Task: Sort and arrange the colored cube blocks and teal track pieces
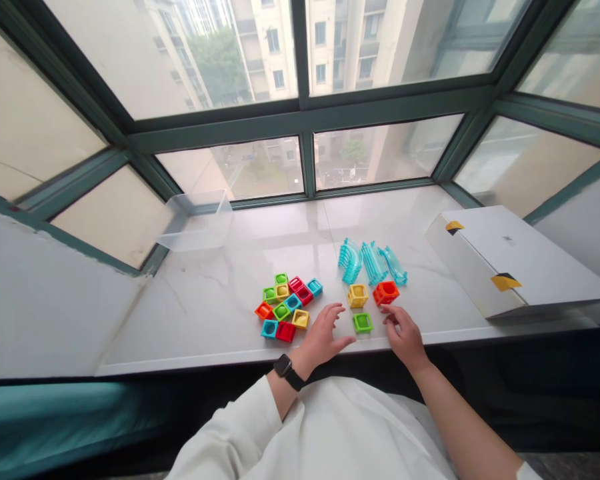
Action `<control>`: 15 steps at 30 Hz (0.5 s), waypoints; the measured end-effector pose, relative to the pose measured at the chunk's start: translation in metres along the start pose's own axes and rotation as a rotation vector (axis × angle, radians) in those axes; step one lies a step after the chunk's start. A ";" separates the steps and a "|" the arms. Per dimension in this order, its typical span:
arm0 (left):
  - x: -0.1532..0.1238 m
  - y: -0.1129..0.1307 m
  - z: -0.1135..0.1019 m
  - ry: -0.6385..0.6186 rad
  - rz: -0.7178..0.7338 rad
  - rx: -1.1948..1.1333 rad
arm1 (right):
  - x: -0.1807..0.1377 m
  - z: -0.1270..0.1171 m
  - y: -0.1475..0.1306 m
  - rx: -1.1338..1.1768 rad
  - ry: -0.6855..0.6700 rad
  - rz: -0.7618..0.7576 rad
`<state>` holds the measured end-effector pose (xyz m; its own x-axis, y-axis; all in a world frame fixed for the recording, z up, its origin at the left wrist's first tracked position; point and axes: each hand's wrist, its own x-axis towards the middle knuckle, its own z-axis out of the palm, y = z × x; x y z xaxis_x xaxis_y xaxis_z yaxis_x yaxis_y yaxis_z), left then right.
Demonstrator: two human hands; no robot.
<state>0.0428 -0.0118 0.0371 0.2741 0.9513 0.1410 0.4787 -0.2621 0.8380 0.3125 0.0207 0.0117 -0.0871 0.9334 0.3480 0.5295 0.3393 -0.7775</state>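
My left hand (325,335) is beside a green block (363,323), thumb and fingers spread, holding nothing. On the other side of that block, my right hand (403,335) has loosely bent fingers with no object visible in them. Its fingertips are just below an orange-red block (385,293); whether they touch it I cannot tell. A yellow block (357,296) stands behind the green one. To the left of my left hand lies a cluster of hollow coloured blocks (282,311) in red, blue, green, yellow and orange. Clear blue track pieces (375,263) lie behind the yellow and orange-red blocks.
A clear plastic bin (200,230) stands at the back left of the white marbled ledge (220,320). At the right is a large white box (525,260) with yellow-and-black tape tabs. Green-framed windows (307,123) border the ledge behind.
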 end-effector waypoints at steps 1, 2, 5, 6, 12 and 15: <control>-0.005 0.006 -0.011 0.022 -0.006 -0.009 | 0.002 -0.003 -0.007 -0.002 0.038 -0.009; -0.009 0.010 -0.023 0.068 -0.007 -0.001 | 0.004 -0.006 -0.015 -0.003 0.072 -0.020; -0.017 0.008 -0.063 0.262 0.020 0.145 | 0.016 -0.010 -0.040 0.008 0.138 -0.083; -0.017 0.003 -0.075 0.333 0.020 0.217 | 0.020 -0.010 -0.050 0.019 0.144 -0.121; -0.019 -0.045 -0.110 0.494 -0.185 0.567 | 0.045 0.019 -0.104 0.124 -0.081 -0.297; -0.023 -0.061 -0.103 0.498 -0.224 0.622 | 0.051 0.044 -0.122 0.130 -0.332 -0.292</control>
<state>-0.0790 -0.0005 0.0374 -0.2140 0.9140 0.3448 0.8921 0.0391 0.4501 0.2060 0.0318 0.1011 -0.4940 0.7763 0.3916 0.3343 0.5853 -0.7387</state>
